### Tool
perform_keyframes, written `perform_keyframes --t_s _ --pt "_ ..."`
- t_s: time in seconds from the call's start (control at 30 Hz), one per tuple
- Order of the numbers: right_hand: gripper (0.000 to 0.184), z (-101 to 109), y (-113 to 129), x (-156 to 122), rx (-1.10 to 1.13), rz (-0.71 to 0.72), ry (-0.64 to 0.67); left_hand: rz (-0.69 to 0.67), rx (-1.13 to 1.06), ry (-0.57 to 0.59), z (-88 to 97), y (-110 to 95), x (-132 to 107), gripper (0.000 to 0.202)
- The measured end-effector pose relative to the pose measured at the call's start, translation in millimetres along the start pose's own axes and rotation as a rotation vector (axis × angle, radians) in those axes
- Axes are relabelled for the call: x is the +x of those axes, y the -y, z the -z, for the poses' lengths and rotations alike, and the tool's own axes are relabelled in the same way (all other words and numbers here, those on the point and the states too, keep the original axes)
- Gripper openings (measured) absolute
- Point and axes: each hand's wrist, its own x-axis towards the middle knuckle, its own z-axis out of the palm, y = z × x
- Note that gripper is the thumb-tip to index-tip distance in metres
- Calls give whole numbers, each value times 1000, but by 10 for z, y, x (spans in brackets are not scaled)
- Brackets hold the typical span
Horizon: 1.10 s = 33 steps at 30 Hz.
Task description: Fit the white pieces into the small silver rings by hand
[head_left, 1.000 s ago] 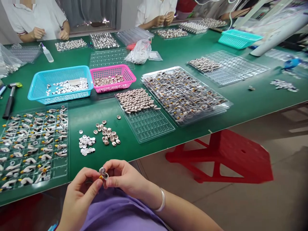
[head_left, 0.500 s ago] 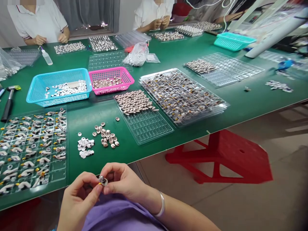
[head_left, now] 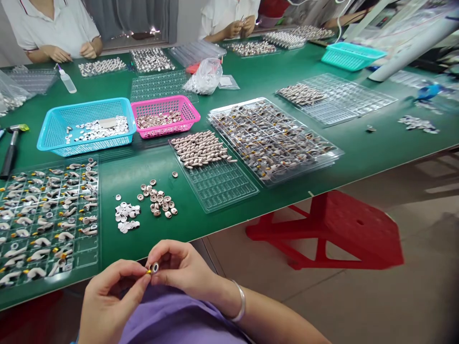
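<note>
My left hand (head_left: 111,301) and my right hand (head_left: 182,267) meet in front of my lap, just below the green table's (head_left: 258,81) near edge. Both pinch one small metal part (head_left: 154,268) with a yellow tip and a round ring end. On the table above them lie a small heap of white discs (head_left: 126,217) and a heap of tan cup-shaped rings (head_left: 160,200). A clear grid tray (head_left: 86,260) at the left holds several finished curved parts with yellow tips.
A blue basket (head_left: 53,129) and a pink basket (head_left: 190,112) stand behind the heaps. More clear trays (head_left: 229,188) of parts lie in the middle and at the right. A hammer (head_left: 10,148) lies at the left edge. A red stool (head_left: 355,229) stands under the table. Two people work across the table.
My hands have turned the small part between the fingertips and sunk slightly lower. The view has shifted a little; nothing on the table has moved.
</note>
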Motion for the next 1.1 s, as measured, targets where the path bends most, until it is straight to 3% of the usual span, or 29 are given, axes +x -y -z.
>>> perform_keyframes --t_s 0.2,0.47,0.73,0.93,1.1 --pt "32 -9 -11 1 -41 20 -1 -6 2 88 34 28 37 6" --pt "24 6 -61 -14 -212 156 -15 313 -219 -40 -99 -123 -24 13" --pt "17 27 -49 -46 -439 295 -79 338 -284 24 -122 -103 -3 16" --pt "23 3 -39 -82 -550 242 -124 393 -369 48 -138 -63 -6 18" --pt "11 31 -27 -77 -741 435 -80 299 -248 19 -143 -116 -9 14"
